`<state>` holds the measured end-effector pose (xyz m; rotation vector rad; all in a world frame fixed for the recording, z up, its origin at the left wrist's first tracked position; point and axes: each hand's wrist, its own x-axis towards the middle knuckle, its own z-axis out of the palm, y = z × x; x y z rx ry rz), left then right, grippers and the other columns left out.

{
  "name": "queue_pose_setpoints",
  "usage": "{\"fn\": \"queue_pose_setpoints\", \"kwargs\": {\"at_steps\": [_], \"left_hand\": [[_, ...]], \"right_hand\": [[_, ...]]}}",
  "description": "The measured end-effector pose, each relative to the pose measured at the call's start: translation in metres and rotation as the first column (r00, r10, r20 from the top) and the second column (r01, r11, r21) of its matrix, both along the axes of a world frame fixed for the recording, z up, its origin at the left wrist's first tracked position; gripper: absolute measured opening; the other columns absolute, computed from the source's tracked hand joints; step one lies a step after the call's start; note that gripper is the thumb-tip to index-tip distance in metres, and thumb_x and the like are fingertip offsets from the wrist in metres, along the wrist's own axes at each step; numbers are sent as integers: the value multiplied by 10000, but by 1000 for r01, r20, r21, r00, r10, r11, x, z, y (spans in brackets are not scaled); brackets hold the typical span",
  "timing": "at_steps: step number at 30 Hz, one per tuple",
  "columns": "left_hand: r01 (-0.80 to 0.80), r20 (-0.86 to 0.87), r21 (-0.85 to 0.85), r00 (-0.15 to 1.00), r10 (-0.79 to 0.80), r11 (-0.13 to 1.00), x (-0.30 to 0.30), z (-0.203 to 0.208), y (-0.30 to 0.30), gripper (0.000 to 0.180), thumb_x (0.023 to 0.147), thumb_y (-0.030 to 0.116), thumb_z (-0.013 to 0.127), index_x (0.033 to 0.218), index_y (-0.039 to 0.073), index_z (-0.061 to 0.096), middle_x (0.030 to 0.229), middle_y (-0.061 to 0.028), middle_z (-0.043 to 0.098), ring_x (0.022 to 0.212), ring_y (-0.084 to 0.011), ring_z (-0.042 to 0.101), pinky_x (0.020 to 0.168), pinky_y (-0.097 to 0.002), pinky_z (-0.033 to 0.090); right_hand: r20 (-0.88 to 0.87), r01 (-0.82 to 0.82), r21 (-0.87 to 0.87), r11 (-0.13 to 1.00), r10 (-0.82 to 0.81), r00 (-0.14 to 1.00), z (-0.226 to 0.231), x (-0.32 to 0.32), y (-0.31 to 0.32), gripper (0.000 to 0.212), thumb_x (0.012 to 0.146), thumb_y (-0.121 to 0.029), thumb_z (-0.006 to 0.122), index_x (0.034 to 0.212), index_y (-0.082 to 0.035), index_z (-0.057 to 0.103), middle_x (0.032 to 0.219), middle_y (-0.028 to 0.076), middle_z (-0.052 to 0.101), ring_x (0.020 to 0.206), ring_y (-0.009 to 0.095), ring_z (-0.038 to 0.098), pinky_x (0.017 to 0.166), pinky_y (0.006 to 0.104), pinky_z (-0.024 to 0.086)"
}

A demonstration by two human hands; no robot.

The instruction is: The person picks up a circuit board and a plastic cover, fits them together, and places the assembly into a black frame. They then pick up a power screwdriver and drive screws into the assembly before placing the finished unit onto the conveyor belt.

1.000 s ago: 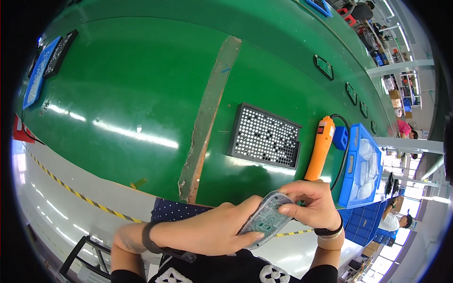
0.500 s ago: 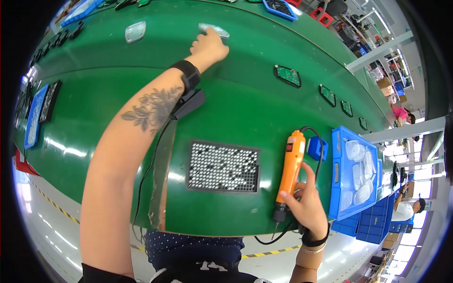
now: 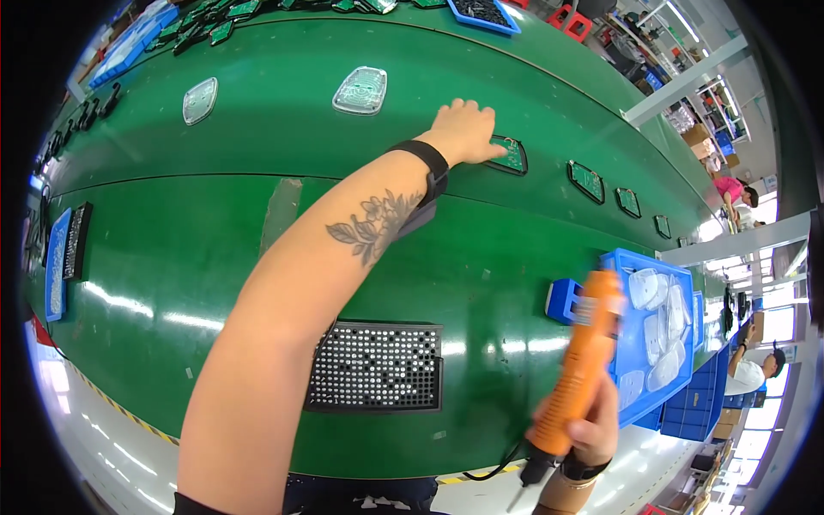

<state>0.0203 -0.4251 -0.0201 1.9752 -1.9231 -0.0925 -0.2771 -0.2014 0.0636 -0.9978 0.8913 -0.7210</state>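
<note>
My left hand (image 3: 463,133) stretches far across the green table, thumb and fingers apart. Its thumb overlaps the near left edge of a black-rimmed green circuit board (image 3: 512,156); whether it touches is unclear. In my right hand (image 3: 598,427) is an orange electric screwdriver (image 3: 584,365), its bit pointing down toward the table's front edge and slightly blurred. Left of my left hand, a clear plastic cover (image 3: 360,91) lies flat, and another clear cover (image 3: 200,101) rests farther left. A black perforated tray of small screws (image 3: 378,365) sits near the front, partly behind my left forearm.
At the right a blue bin (image 3: 611,343) holds several clear covers, with a small blue block (image 3: 563,300) beside it. More framed boards (image 3: 586,182) line up toward the far right. Stacked boards (image 3: 210,26) and blue trays (image 3: 485,15) stand along the back.
My left hand has let go of the clear cover and moved right to the nearest circuit board. My right hand has closed round the screwdriver and brought it right and nearer.
</note>
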Motion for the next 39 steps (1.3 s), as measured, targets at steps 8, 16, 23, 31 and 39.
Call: {"fn": "queue_pose_setpoints", "kwargs": {"at_steps": [8,16,23,31,39], "left_hand": [[348,-51,42,937,-346,936,-3,-6,8,500,727,328,684,1087,0,569,1028,-154,597,1006,-340,518,848,-421,444],[535,-62,-33,842,-536,844,16,90,138,337,727,239,663,945,-11,603,954,-161,584,969,-317,514,861,-378,419],[525,-272,46,825,-495,850,23,97,380,326,643,132,659,920,-22,580,1060,-226,511,975,-332,496,805,-407,439],[235,-375,-62,895,-241,970,-16,17,415,413,627,193,729,975,24,582,1147,-187,496,1017,-331,487,803,-430,429],[204,-419,-51,884,-207,978,-17,14,417,302,702,151,641,965,11,593,1119,-132,517,1025,-292,489,829,-389,427]], "right_hand": [[693,51,-347,937,219,687,38,12,2,632,760,-88,615,1275,66,282,759,115,544,581,188,597,488,296,529],[716,724,-594,351,-179,675,60,64,19,385,811,-84,535,1136,29,361,648,21,379,482,101,397,474,243,395],[419,309,-713,629,29,908,36,114,27,337,823,-86,480,1134,-20,370,631,6,343,504,91,366,498,254,364],[277,208,-756,621,15,961,13,127,31,405,819,-73,453,1201,-35,326,614,4,352,514,94,391,511,255,371],[288,236,-728,644,-25,957,12,125,30,424,816,-56,480,1194,-75,290,629,29,420,501,129,446,508,277,413]]}}
